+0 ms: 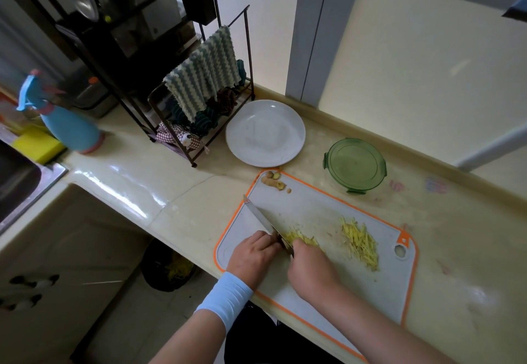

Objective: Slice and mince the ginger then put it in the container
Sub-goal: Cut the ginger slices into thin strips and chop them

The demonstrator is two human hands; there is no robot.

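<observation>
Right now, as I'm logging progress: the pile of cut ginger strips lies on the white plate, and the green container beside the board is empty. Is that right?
Not quite. The head view shows the pile of ginger strips lying on the cutting board, not on the white plate, which holds no ginger. The green container beside the board is empty.

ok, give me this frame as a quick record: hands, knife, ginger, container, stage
right hand: grips the knife handle
left hand: on the cutting board, fingers by the blade; grip unclear
knife: blade down on loose ginger, tip toward far-left
cut strips: pile on the board's right side
ginger ends: board's far-left corner
container: green, past the board, looks empty
stage: cutting; nothing in container yet
</observation>
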